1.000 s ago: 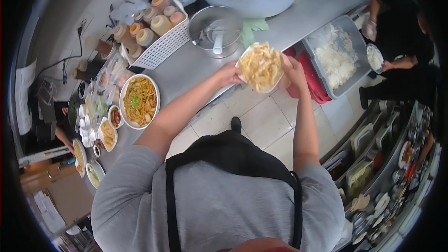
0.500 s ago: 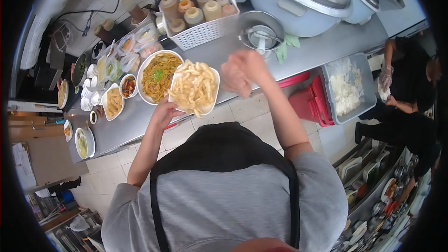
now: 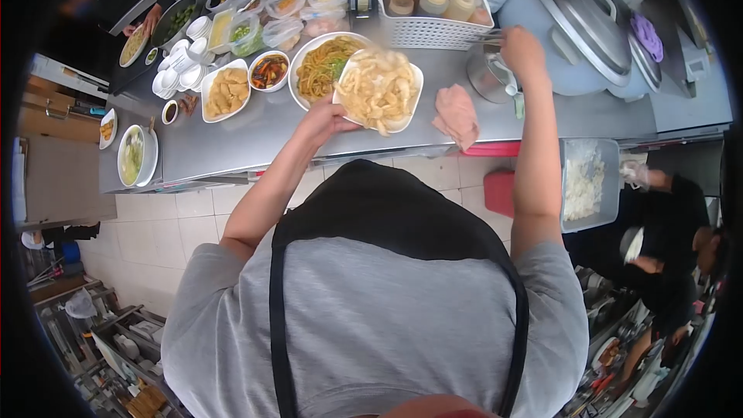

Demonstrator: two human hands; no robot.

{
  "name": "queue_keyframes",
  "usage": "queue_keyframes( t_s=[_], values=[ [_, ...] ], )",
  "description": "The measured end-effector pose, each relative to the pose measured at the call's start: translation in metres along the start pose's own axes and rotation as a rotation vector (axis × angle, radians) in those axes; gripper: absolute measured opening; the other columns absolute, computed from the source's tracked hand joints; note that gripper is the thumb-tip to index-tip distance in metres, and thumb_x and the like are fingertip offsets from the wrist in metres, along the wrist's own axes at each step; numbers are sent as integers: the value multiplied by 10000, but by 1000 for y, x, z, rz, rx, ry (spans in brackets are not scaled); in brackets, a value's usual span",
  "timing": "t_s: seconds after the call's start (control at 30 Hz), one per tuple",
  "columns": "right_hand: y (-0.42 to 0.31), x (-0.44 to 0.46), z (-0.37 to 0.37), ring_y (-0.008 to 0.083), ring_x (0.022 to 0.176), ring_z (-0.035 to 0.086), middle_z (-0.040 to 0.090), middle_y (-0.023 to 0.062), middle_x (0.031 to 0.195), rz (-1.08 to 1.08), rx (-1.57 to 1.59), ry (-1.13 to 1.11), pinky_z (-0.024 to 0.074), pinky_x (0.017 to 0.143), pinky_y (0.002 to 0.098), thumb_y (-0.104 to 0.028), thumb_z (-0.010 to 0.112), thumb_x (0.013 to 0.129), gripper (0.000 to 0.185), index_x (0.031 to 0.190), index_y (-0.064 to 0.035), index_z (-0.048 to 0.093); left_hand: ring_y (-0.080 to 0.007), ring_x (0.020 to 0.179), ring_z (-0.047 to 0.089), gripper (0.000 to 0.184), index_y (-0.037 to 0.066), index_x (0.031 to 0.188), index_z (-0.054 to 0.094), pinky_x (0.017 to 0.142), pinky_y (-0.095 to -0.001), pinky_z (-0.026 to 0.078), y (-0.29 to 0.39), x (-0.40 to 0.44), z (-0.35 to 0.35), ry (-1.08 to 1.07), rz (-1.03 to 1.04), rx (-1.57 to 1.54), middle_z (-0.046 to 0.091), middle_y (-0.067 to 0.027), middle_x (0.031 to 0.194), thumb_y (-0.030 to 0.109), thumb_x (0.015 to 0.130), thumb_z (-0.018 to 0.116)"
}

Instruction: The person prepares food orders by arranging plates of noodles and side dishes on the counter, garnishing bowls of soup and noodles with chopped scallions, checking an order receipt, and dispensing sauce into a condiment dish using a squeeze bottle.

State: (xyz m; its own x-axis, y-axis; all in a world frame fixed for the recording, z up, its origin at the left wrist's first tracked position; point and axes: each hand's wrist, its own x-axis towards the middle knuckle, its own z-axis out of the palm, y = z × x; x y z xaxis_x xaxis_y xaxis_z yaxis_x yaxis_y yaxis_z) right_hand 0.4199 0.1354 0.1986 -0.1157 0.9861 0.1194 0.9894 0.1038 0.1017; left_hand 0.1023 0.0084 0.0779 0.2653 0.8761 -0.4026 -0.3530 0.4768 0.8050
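My left hand (image 3: 322, 123) grips the near left edge of a white dish (image 3: 418, 97) heaped with pale fried strips (image 3: 379, 87). The dish overlaps the front of a round plate of noodles (image 3: 313, 71) topped with green bits. Over a metal pot (image 3: 487, 77) at the counter's back right, my right hand (image 3: 523, 53) is closed on what look like thin metal tongs (image 3: 484, 36). A light-handled ladle (image 3: 511, 90) leans in the pot. On the counter between the dish and the pot lies a crumpled pink cloth (image 3: 457, 114).
Sauce bottles fill a white basket (image 3: 426, 32) behind the pot. Large lidded cookers (image 3: 553, 39) stand at right. Left are a fried-food dish (image 3: 227, 93), a small bowl (image 3: 269, 71) and a soup bowl (image 3: 133, 156). A co-worker (image 3: 665, 224) stands beside a rice tub (image 3: 588, 186).
My right hand has left the pink cloth on the counter and moved right to the pot, taking up the tongs. The left hand still holds the dish. The view has shifted.
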Motion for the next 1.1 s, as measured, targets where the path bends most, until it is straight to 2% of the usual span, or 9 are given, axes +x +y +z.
queue_keyframes(
  t_s=[0.07,0.3,0.53,0.6,0.67,0.7,0.77,0.9,1.1],
  values=[
    [-24,-17,-1,303,866,569,590,163,940,-198,450,109,443,739,379,-104,544,743,181,892,-18,600,-253,964,561,472,-16,1216,332,785,-347,508,3,2,0,-5,7,15,502,-162,1124,-27,748,395],
    [-91,-16,38,304,816,548,569,132,833,-454,517,345,439,702,381,-37,538,733,144,865,-35,596,-253,968,560,457,-15,1202,352,792,-360,505,0,12,-11,-53,-50,32,508,-169,1114,-24,747,388],
    [-106,-33,30,318,818,551,575,152,853,-434,490,372,441,708,390,-47,543,728,153,871,-26,595,-248,969,559,457,6,1200,376,795,-365,499,-4,10,-19,54,-30,45,525,-154,1099,-10,745,413],
    [-109,-23,47,323,819,553,580,161,853,-435,578,312,443,714,389,-54,543,730,153,869,-18,596,-245,862,604,509,12,1214,352,680,-315,538,-12,16,-26,-26,38,-10,537,-166,1062,-19,713,432],
    [-113,-19,50,316,810,555,583,155,848,-456,618,304,443,710,386,-56,542,735,146,862,-19,604,-239,842,611,532,11,1225,335,653,-300,543,-12,14,-34,-98,153,353,539,-164,1058,-16,705,442],
    [-116,-20,45,312,793,554,579,146,828,-477,626,352,440,689,382,-39,547,728,136,852,-20,598,-239,842,611,532,11,1225,335,653,-300,543,-6,7,-32,-52,166,346,539,-164,1058,-16,705,442],
    [-123,-33,22,294,762,533,552,124,786,-542,559,429,432,655,371,29,535,701,177,863,-25,580,-206,857,608,504,22,1223,370,730,-277,515,5,-8,-20,-19,-24,-21,560,-142,1042,32,730,472],
    [-124,-54,9,276,761,507,539,111,852,-763,449,586,436,653,357,82,507,621,320,920,-21,553,-210,830,616,527,24,1239,338,697,-266,525,4,-11,-25,13,6,-76,558,-147,1039,13,726,457],
    [-123,-91,23,259,752,510,532,111,861,-913,435,505,443,649,343,98,491,598,377,958,-1,544,-227,845,612,558,27,1259,276,710,-281,533,2,-7,-39,-5,76,-163,538,-170,1058,-25,722,420]
  ],
)
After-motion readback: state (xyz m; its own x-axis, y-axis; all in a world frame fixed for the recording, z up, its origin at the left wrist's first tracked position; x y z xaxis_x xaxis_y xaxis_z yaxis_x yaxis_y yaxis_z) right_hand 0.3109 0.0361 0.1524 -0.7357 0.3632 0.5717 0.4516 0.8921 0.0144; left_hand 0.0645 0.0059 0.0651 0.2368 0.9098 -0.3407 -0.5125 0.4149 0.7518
